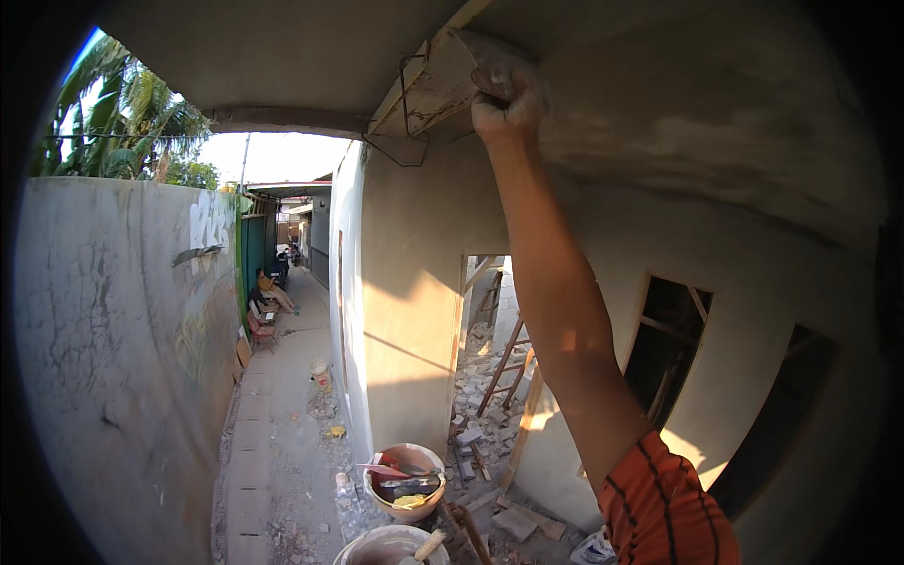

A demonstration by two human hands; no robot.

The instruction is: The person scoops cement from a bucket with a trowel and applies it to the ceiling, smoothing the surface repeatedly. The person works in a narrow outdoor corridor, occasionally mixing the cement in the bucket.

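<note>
My right arm reaches up from the lower right to the ceiling (621,122). My right hand (511,111) is closed around a flat plastering blade (476,56), whose grip is hidden by my fingers. The blade lies against or very close to the edge of a pale ceiling beam (443,80); actual contact cannot be made out. Bent metal wire (406,94) hangs beside the beam. My left hand is out of view.
Below stands a bucket (407,515) holding tools and a yellow piece; a second bucket (353,556) with a wooden-handled tool (430,544) is nearer. Rubble (471,438) and a ladder (504,369) show through the doorway. A concrete wall (122,330) borders the left alley.
</note>
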